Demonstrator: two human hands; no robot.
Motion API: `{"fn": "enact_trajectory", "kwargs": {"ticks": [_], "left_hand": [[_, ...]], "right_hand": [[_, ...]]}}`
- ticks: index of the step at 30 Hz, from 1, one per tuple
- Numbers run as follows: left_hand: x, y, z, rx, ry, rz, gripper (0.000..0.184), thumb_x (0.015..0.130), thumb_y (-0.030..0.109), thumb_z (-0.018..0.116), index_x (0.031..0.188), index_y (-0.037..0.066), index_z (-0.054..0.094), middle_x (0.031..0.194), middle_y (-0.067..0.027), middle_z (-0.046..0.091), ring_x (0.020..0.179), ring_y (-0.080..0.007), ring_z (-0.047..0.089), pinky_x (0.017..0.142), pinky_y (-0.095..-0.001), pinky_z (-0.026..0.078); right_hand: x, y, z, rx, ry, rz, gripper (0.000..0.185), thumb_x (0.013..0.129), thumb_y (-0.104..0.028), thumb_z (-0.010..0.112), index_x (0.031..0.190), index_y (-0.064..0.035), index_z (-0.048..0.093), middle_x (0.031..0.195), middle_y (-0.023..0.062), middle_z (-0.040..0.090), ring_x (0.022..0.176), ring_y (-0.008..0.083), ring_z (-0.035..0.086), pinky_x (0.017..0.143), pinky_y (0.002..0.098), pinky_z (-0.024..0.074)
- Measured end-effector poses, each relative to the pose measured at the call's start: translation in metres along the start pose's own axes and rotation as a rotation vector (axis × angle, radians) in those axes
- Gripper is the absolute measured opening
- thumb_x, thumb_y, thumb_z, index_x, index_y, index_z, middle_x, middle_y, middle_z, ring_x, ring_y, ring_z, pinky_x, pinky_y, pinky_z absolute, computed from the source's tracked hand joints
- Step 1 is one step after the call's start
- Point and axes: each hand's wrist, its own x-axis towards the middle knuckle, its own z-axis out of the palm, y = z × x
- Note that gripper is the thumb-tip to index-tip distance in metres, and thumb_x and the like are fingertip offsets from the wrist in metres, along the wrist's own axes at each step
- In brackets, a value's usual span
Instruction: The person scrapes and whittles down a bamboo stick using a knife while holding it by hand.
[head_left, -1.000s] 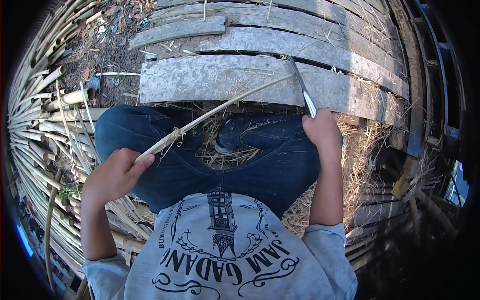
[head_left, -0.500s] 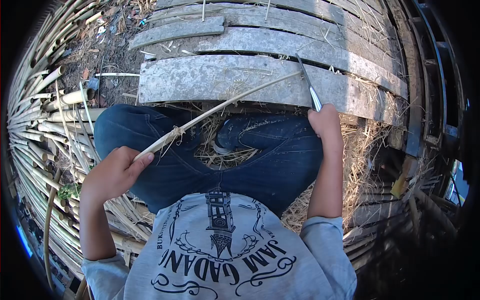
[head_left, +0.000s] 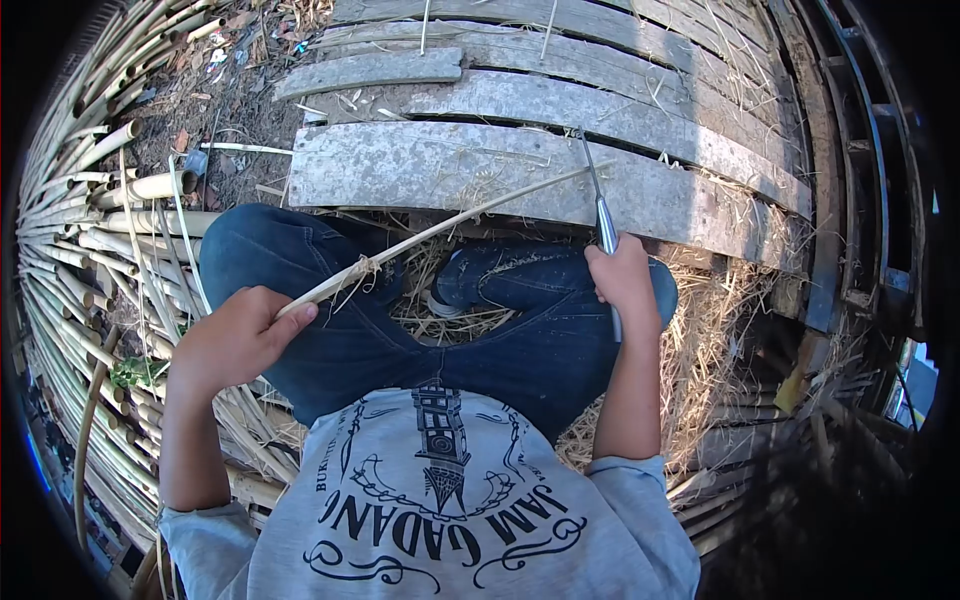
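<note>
A long pale strip, like split bamboo (head_left: 430,235), slants from lower left up to the right, with curled shavings part way along. Its lower end is in my left hand (head_left: 235,338), fingers wrapped round it and thumb on top. My right hand (head_left: 622,275) grips a knife (head_left: 603,215) with a shiny metal handle; the handle's end shows below the fist. The thin dark blade points up and crosses the strip near its far end, over the nearest grey plank (head_left: 400,165). Whether blade and strip touch, I cannot tell.
More wooden planks (head_left: 560,100) with gaps between them stretch ahead. Many bamboo poles (head_left: 90,240) lie on the left, beside soil with litter. Straw-like shavings (head_left: 700,350) cover the ground at the right, near a dark frame (head_left: 825,180). My legs are folded under the strip.
My right hand with the knife moved slightly right, then back left and down towards me. My left hand still holds the strip. The view has shifted a little.
</note>
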Motion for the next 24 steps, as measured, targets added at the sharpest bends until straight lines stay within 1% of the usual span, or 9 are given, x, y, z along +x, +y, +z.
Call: {"fn": "enact_trajectory", "kwargs": {"ticks": [2, 3, 7, 14, 16, 18, 20, 23, 24], "left_hand": [[-0.005, 0.001, 0.013, 0.045, 0.112, 0.037, 0.052, 0.1, 0.037, 0.054, 0.071, -0.005, 0.059, 0.053, -0.0193, 0.05, 0.051, -0.0354, 0.051, 0.054, -0.0449, 0.041], [-0.007, 0.002, 0.019, 0.097, 0.221, 0.072, 0.048, 0.099, 0.036, 0.056, 0.071, -0.004, 0.06, 0.054, -0.021, 0.052, 0.054, -0.0392, 0.055, 0.054, -0.0465, 0.043], [-0.014, -0.003, 0.049, 0.319, 0.491, 0.135, 0.039, 0.093, 0.035, 0.064, 0.071, 0.004, 0.06, 0.054, -0.0182, 0.056, 0.054, -0.0401, 0.06, 0.053, -0.0488, 0.048], [-0.022, -0.001, 0.065, 0.453, 0.57, 0.095, 0.038, 0.091, 0.037, 0.066, 0.073, 0.006, 0.054, 0.053, -0.0148, 0.057, 0.05, -0.0357, 0.061, 0.048, -0.0457, 0.046], [-0.023, 0.002, 0.067, 0.431, 0.599, 0.098, 0.04, 0.09, 0.038, 0.068, 0.073, 0.006, 0.053, 0.054, -0.0142, 0.058, 0.05, -0.0346, 0.061, 0.047, -0.0443, 0.046], [-0.023, 0.0, 0.07, 0.425, 0.596, 0.08, 0.04, 0.089, 0.039, 0.069, 0.073, 0.005, 0.052, 0.054, -0.0142, 0.058, 0.05, -0.0345, 0.061, 0.048, -0.0439, 0.046], [-0.024, -0.003, 0.071, 0.424, 0.596, 0.062, 0.041, 0.089, 0.039, 0.069, 0.073, 0.005, 0.052, 0.055, -0.0141, 0.058, 0.05, -0.0344, 0.061, 0.048, -0.0435, 0.046], [-0.027, -0.008, 0.068, 0.445, 0.607, 0.028, 0.04, 0.089, 0.038, 0.069, 0.073, 0.006, 0.052, 0.054, -0.0141, 0.058, 0.05, -0.035, 0.061, 0.048, -0.0436, 0.046], [-0.027, -0.01, 0.07, 0.446, 0.595, 0.025, 0.039, 0.089, 0.037, 0.07, 0.073, 0.006, 0.052, 0.054, -0.014, 0.058, 0.05, -0.035, 0.061, 0.048, -0.0437, 0.047]], "right_hand": [[-0.011, -0.011, 0.0, 0.325, -0.116, 0.1, 0.041, 0.083, -0.019, 0.066, 0.11, 0.0101, 0.057, 0.074, 0.019, 0.066, 0.058, 0.0258, 0.067, 0.052, 0.0379, 0.0542], [-0.017, -0.011, 0.004, 0.455, -0.119, 0.092, 0.036, 0.086, -0.016, 0.067, 0.109, 0.0059, 0.05, 0.065, 0.008, 0.058, 0.047, 0.0124, 0.056, 0.04, 0.0287, 0.0471], [-0.036, -0.009, 0.014, 0.79, -0.236, 0.084, 0.027, 0.091, -0.017, 0.068, 0.096, -0.0023, 0.046, 0.063, 0.0042, 0.055, 0.045, 0.0103, 0.053, 0.04, 0.0261, 0.0469], [-0.059, -0.017, 0.027, 0.781, -0.156, -0.078, 0.027, 0.095, -0.024, 0.067, 0.103, -0.0017, 0.053, 0.069, 0.002, 0.057, 0.049, 0.0065, 0.054, 0.042, 0.0223, 0.0445], [-0.073, -0.026, 0.036, 0.903, -0.25, -0.169, 0.029, 0.098, -0.028, 0.063, 0.107, -0.0014, 0.057, 0.066, -0.0008, 0.055, 0.049, 0.0041, 0.051, 0.042, 0.0208, 0.0417], [-0.083, -0.033, 0.059, 0.823, -0.246, -0.36, 0.031, 0.097, -0.027, 0.066, 0.104, 0.002, 0.059, 0.06, 0.0004, 0.051, 0.052, 0.0069, 0.047, 0.049, 0.0255, 0.0386], [-0.095, -0.05, 0.071, 0.742, -0.368, -0.413, 0.034, 0.097, -0.031, 0.064, 0.097, 0.003, 0.059, 0.058, 0.0081, 0.048, 0.051, 0.0141, 0.049, 0.052, 0.0312, 0.0403], [-0.102, -0.067, 0.079, 0.731, -0.385, -0.518, 0.041, 0.096, -0.038, 0.063, 0.082, 0.0002, 0.055, 0.057, 0.0135, 0.051, 0.05, 0.0278, 0.056, 0.052, 0.0373, 0.0434], [-0.099, -0.068, 0.08, 0.738, -0.391, -0.521, 0.041, 0.096, -0.038, 0.063, 0.082, 0.0002, 0.055, 0.057, 0.0135, 0.051, 0.05, 0.0278, 0.056, 0.052, 0.0373, 0.0434]]}}
